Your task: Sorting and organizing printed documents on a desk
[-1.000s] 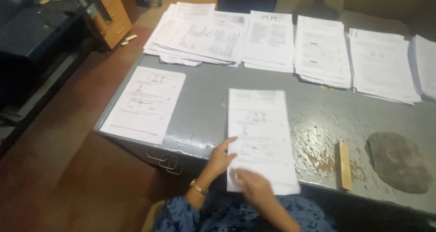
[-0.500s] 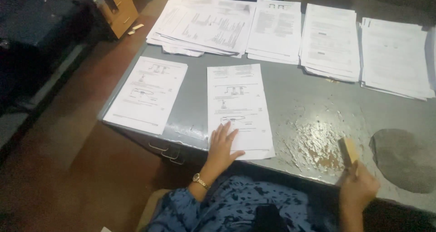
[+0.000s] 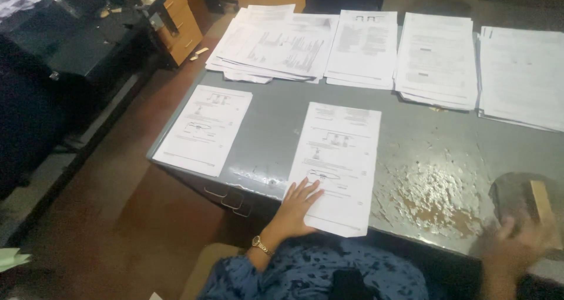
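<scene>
Your grey metal table (image 3: 276, 130), its paint flaked and worn between your two hands, carries everything here. Along its far edge, well beyond your reach, lie several stacks of printed papers (image 3: 435, 59) side by side. Nearer, off to the left of your left hand, a single printed sheet (image 3: 204, 128) lies flat at the table's corner. Your left hand (image 3: 298, 206) rests palm down, fingers spread wide, on the lower left part of the sheet in front of you (image 3: 338, 162), which overhangs the near edge a little. Your right hand (image 3: 517, 244) is blurred at the table's right end, closed around a pale wooden ruler (image 3: 540, 203) beside a dark round patch (image 3: 511, 191).
</scene>
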